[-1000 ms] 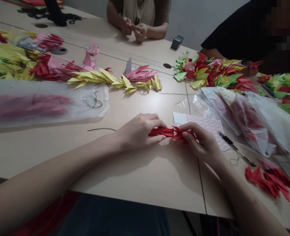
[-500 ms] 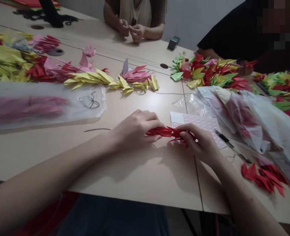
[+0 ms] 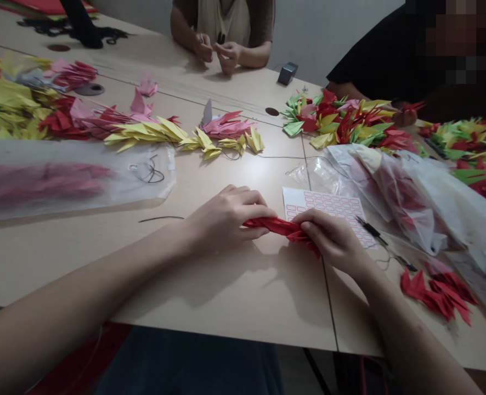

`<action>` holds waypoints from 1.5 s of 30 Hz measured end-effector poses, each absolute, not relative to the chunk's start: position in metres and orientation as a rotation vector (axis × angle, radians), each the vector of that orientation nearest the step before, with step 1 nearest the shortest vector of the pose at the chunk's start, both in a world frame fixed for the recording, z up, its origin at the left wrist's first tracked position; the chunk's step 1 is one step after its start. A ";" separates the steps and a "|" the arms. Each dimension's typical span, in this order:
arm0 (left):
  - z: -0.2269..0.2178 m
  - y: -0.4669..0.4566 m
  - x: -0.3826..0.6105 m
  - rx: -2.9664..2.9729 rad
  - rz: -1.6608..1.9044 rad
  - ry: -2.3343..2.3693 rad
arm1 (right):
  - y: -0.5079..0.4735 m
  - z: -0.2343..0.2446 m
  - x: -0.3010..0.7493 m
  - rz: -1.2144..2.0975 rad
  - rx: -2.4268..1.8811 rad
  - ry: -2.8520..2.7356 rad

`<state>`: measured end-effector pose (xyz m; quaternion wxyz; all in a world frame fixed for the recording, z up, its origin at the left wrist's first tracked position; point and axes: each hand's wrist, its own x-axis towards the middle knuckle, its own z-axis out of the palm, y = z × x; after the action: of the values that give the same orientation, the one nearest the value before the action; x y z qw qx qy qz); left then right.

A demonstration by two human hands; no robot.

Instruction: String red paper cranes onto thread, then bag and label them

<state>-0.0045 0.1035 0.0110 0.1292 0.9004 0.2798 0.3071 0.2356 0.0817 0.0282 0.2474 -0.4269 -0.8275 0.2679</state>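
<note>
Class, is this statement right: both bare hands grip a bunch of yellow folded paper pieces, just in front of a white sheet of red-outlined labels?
No, the colour is wrong. The bunch of folded paper pieces gripped by the left hand and right hand is red, not yellow, as the head view shows. It does lie just in front of the white sheet of red-outlined labels.

Folded paper cranes (image 3: 436, 293) around a label sheet (image 3: 323, 211)

A small black-handled tool (image 3: 370, 229) lies just right of the sheet, with a plastic bag of red cranes (image 3: 407, 203) behind it; well left of the sheet lie a flat bag of pink cranes (image 3: 45, 184) and a strand of yellow cranes (image 3: 152, 131).
</note>
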 end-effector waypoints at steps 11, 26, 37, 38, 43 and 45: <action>0.020 0.102 -0.007 2.692 0.920 0.706 | 0.085 0.036 0.240 1.271 -1.163 -2.109; 0.022 0.103 -0.010 3.040 1.156 0.530 | 0.077 0.043 0.237 1.057 -1.130 -2.249; 0.016 0.102 -0.004 2.741 1.129 0.685 | 0.067 0.034 0.238 0.837 -1.068 -2.066; 0.015 0.102 -0.004 2.692 1.136 0.670 | 0.067 0.034 0.238 0.908 -1.066 -2.023; 0.016 0.102 -0.004 2.432 1.063 0.541 | 0.068 0.033 0.238 1.426 -0.967 -1.773; 0.017 0.101 -0.005 2.381 1.038 0.529 | 0.069 0.033 0.236 1.488 -0.948 -1.740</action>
<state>-0.0049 0.1013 0.0169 0.2429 0.8714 0.1938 0.3797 0.2358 0.0694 0.0333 0.3257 -0.3617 -0.6640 0.5676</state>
